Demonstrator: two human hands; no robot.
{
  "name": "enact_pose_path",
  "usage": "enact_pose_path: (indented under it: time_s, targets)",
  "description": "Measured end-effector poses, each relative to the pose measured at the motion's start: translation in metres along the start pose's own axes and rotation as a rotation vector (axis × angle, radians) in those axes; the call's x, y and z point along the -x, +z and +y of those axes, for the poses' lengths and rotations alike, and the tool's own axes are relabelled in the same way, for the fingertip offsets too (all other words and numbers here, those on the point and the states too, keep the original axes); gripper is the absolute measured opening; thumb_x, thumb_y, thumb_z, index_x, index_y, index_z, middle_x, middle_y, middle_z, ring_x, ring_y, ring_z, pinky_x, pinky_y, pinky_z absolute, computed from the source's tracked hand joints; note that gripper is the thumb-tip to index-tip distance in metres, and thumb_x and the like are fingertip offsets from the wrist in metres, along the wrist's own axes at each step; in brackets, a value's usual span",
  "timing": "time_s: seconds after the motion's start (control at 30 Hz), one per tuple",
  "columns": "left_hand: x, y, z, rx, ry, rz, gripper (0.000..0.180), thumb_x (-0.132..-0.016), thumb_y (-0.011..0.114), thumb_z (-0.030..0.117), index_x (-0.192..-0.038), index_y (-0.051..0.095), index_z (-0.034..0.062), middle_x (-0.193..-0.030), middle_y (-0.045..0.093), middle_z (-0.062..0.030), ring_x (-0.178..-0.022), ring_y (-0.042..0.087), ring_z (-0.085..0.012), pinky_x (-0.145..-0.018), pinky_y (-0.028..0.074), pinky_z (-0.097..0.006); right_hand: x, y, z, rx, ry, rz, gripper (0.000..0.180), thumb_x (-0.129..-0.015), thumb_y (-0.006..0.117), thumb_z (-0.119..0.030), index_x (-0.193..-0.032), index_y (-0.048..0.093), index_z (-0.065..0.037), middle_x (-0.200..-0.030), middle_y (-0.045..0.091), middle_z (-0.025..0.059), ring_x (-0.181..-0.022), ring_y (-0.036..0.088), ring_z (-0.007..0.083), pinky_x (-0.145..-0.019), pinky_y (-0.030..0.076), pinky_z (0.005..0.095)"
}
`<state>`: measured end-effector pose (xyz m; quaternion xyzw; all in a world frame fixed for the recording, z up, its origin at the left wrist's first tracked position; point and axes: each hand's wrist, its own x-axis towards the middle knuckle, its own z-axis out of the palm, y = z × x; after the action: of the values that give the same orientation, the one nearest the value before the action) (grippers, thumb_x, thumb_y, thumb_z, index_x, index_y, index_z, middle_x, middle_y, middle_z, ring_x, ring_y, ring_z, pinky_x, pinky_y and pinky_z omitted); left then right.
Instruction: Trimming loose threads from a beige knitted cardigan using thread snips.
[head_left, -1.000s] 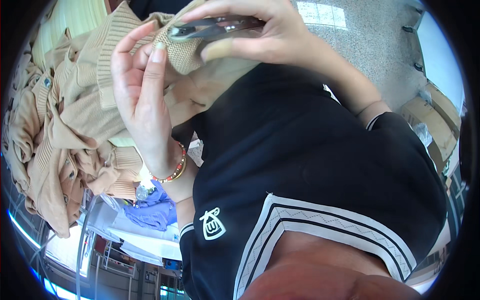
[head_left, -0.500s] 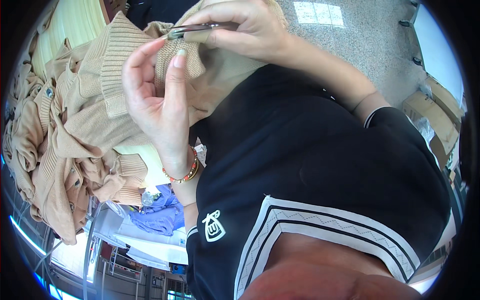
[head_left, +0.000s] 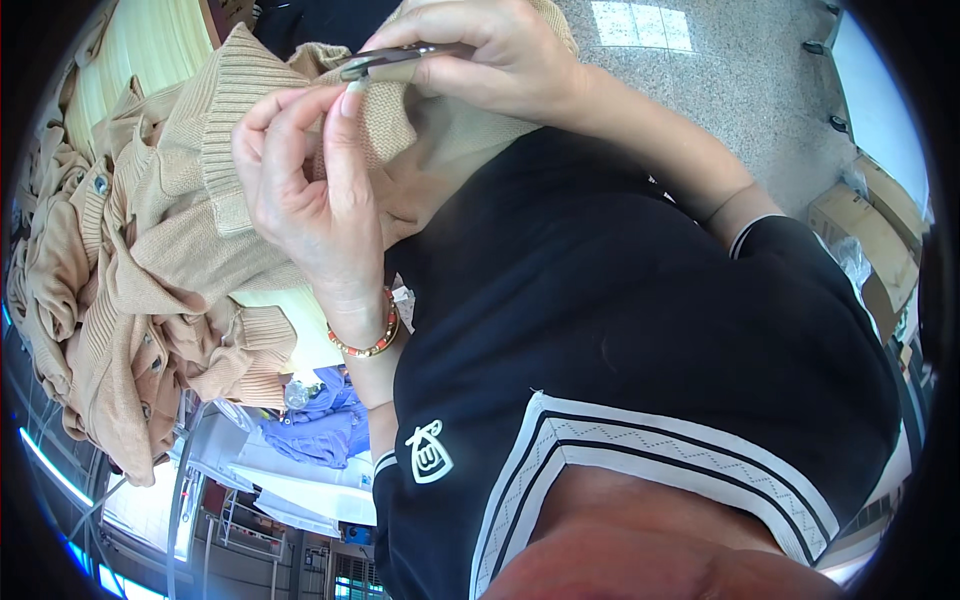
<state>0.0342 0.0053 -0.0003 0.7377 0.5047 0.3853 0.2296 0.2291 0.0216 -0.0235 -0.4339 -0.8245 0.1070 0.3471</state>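
I see my left hand [head_left: 305,195] pinching the tan sweater [head_left: 190,190] up at 11 o'clock; my right hand [head_left: 490,55] at 12 o'clock grips small snips [head_left: 400,62], long axis pointing toward 9 o'clock, tips just above the left fingertips

A matt, ribbed tan knit sweater [head_left: 190,180] is seen, soft and rough-textured. The small snips [head_left: 400,60] appear to be of glossy metal. The black shirt [head_left: 640,330] is of smooth cloth; the floor [head_left: 720,80] is speckled stone.
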Motion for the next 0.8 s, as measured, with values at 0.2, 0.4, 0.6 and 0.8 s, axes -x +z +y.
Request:
enact_pose_path:
  time_s: [0.2, 0.4, 0.6, 0.8]
  targets:
    - [-0.001, 0.012, -0.003, 0.463, -0.188, 0.003, 0.008, -0.099, 0.065, 0.004, -0.105, 0.066, -0.0011, -0.100, 0.066, -0.0040, -0.079, 0.057, -0.0024, -0.066, 0.045, -0.017, 0.003, -0.006, 0.001, -0.484, 0.126, 0.186, 0.023, -0.085, 0.076, -0.012, -0.106, 0.073, -0.002, -0.073, 0.065, 0.0065, -0.070, 0.063, 0.0191, -0.064, 0.047, 0.0306]
    - [-0.004, 0.009, -0.007, 0.624, -0.307, 0.013, 0.009, -0.103, 0.061, 0.005, -0.108, 0.063, -0.0010, -0.097, 0.066, -0.0011, -0.076, 0.052, 0.0005, -0.064, 0.039, -0.014, 0.016, -0.018, 0.003, -0.123, -0.003, 0.059, 0.030, -0.088, 0.076, -0.019, -0.114, 0.071, -0.006, -0.100, 0.066, 0.0049, -0.097, 0.063, 0.0195, -0.088, 0.039, 0.0353]
    - [-0.004, 0.011, -0.009, 0.626, -0.299, 0.006, 0.009, -0.103, 0.061, 0.006, -0.108, 0.064, -0.0006, -0.095, 0.066, -0.0003, -0.074, 0.049, 0.0011, -0.063, 0.037, -0.013, 0.019, -0.015, 0.008, 0.132, -0.111, 0.020, 0.031, -0.087, 0.076, -0.020, -0.115, 0.072, -0.006, -0.092, 0.063, 0.0038, -0.096, 0.062, 0.0209, -0.086, 0.039, 0.0356]
    - [-0.001, 0.012, -0.007, 0.613, -0.268, -0.002, 0.008, -0.103, 0.060, 0.006, -0.108, 0.062, -0.0011, -0.103, 0.067, -0.0031, -0.079, 0.053, -0.0002, -0.067, 0.041, -0.014, 0.015, -0.022, -0.001, 0.154, -0.054, -0.038, 0.030, -0.087, 0.075, -0.019, -0.113, 0.072, -0.004, -0.092, 0.061, 0.0051, -0.086, 0.060, 0.0226, -0.081, 0.043, 0.0357]
